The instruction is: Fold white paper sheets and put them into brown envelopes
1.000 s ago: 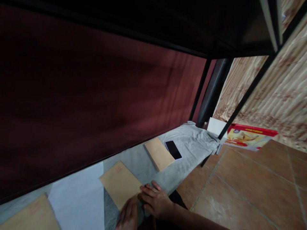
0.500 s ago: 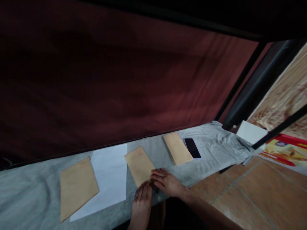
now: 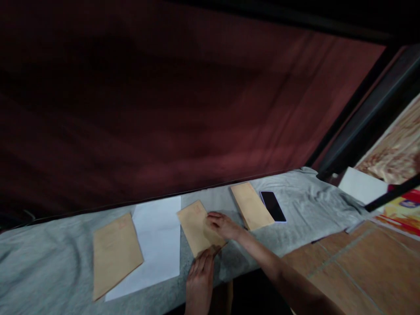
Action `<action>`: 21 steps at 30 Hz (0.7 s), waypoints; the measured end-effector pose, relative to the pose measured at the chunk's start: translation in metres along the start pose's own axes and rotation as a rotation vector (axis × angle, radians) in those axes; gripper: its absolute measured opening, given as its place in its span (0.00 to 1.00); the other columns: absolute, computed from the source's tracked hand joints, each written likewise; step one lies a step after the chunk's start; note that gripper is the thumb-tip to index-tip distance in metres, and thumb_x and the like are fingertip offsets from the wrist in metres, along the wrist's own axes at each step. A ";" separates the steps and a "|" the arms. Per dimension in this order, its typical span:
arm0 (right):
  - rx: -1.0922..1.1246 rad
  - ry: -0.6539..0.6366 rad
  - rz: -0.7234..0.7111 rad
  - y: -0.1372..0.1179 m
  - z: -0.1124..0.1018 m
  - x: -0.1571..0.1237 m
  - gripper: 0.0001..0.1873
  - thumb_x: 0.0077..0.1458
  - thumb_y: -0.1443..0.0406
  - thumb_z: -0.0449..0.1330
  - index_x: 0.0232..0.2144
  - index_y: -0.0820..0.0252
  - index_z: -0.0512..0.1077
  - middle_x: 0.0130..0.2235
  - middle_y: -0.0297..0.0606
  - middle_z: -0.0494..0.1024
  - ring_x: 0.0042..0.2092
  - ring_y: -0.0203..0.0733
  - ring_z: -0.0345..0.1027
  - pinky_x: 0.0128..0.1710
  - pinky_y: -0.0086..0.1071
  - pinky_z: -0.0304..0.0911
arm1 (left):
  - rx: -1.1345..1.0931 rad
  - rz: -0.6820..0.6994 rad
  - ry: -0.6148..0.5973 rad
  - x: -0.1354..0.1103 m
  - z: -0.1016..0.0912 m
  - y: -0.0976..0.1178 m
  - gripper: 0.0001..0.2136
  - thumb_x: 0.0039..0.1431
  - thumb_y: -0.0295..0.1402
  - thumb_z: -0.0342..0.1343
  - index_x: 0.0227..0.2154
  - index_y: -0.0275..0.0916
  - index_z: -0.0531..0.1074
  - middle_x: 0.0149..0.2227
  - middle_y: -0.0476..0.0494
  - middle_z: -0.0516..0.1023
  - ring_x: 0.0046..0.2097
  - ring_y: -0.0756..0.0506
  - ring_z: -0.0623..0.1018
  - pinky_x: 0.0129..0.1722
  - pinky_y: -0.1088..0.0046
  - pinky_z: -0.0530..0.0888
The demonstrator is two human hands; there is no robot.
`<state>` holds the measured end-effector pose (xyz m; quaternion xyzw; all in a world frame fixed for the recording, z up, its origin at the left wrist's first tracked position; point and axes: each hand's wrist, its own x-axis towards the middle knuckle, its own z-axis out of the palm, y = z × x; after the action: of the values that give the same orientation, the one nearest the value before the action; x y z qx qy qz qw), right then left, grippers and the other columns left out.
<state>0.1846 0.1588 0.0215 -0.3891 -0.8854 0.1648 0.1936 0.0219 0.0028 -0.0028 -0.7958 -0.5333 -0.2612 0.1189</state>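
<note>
A brown paper envelope (image 3: 196,227) with a small reddish print at its far end lies on the grey cloth in front of me. My left hand (image 3: 201,275) holds its near edge, fingers together over the paper and thumb hidden. On the envelope's right side rests my right hand (image 3: 223,225), open, its fingers lying across the surface. To the left, another brown envelope (image 3: 116,253) overlaps a white sheet of paper (image 3: 160,240). A thicker brown envelope or stack of envelopes (image 3: 251,205) lies to the right, beside a dark-screened phone (image 3: 273,206).
The grey cloth (image 3: 308,197) covers a long narrow surface against a dark red panel (image 3: 183,131). Dark frame bars (image 3: 357,109) stand at the right. Beyond them are a white flat object (image 3: 362,186), a red and yellow package (image 3: 403,210) and the tiled floor (image 3: 367,262).
My right hand has moved from the envelope's near edge up onto its right side, uncovering more of the near end. The left hand stays at the near edge. The view has shifted slightly.
</note>
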 end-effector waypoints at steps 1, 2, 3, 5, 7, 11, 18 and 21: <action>-0.008 0.009 0.019 0.000 0.001 -0.001 0.19 0.63 0.68 0.56 0.56 0.54 0.72 0.59 0.38 0.74 0.61 0.40 0.66 0.61 0.36 0.62 | 0.011 0.003 0.004 0.000 0.001 0.001 0.20 0.63 0.18 0.43 0.50 0.39 0.74 0.48 0.44 0.81 0.48 0.44 0.80 0.46 0.66 0.79; -0.024 0.018 0.040 -0.001 0.003 -0.003 0.21 0.63 0.69 0.56 0.58 0.56 0.70 0.60 0.41 0.72 0.61 0.42 0.65 0.62 0.38 0.61 | 0.024 0.007 0.006 0.000 0.002 0.001 0.21 0.62 0.17 0.42 0.49 0.39 0.74 0.48 0.44 0.81 0.48 0.44 0.80 0.46 0.65 0.78; -0.044 0.027 0.061 -0.003 0.006 -0.006 0.23 0.62 0.69 0.57 0.60 0.57 0.69 0.62 0.42 0.70 0.62 0.43 0.64 0.63 0.41 0.60 | 0.035 0.010 0.009 -0.001 0.002 0.002 0.21 0.61 0.16 0.42 0.48 0.39 0.74 0.47 0.44 0.81 0.48 0.43 0.80 0.46 0.63 0.78; -0.089 0.037 0.094 -0.009 0.012 -0.014 0.26 0.62 0.68 0.57 0.62 0.57 0.65 0.64 0.44 0.67 0.64 0.46 0.61 0.65 0.44 0.57 | 0.048 0.010 0.007 -0.002 0.004 0.003 0.21 0.60 0.15 0.42 0.48 0.38 0.74 0.47 0.44 0.81 0.48 0.43 0.80 0.48 0.61 0.77; -0.115 0.040 0.109 -0.015 0.016 -0.023 0.27 0.62 0.67 0.57 0.63 0.57 0.64 0.65 0.44 0.65 0.65 0.46 0.59 0.66 0.45 0.56 | 0.044 0.006 -0.004 -0.002 0.003 0.004 0.21 0.60 0.15 0.42 0.47 0.38 0.74 0.46 0.44 0.81 0.47 0.43 0.80 0.48 0.61 0.77; -0.097 0.053 0.130 -0.025 0.020 -0.043 0.27 0.63 0.67 0.56 0.63 0.55 0.63 0.66 0.40 0.65 0.66 0.42 0.58 0.66 0.42 0.56 | 0.024 -0.039 -0.018 -0.001 0.002 0.006 0.20 0.60 0.16 0.44 0.47 0.39 0.74 0.45 0.44 0.82 0.46 0.43 0.80 0.48 0.62 0.76; -0.100 0.137 0.110 -0.047 0.018 -0.090 0.25 0.63 0.69 0.54 0.61 0.55 0.66 0.64 0.39 0.67 0.63 0.42 0.63 0.65 0.44 0.58 | -0.019 -0.047 -0.007 -0.001 0.001 0.007 0.21 0.61 0.18 0.43 0.50 0.39 0.73 0.47 0.42 0.81 0.47 0.42 0.80 0.47 0.62 0.76; -0.132 0.139 0.061 -0.057 0.014 -0.108 0.26 0.64 0.68 0.53 0.63 0.55 0.63 0.65 0.38 0.66 0.64 0.43 0.62 0.65 0.44 0.59 | -0.064 -0.031 -0.018 0.000 -0.004 0.007 0.18 0.63 0.21 0.43 0.48 0.39 0.74 0.46 0.41 0.81 0.47 0.42 0.80 0.46 0.62 0.76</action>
<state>0.2099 0.0387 0.0110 -0.4384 -0.8665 0.0846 0.2232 0.0271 -0.0020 0.0011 -0.7931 -0.5381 -0.2728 0.0844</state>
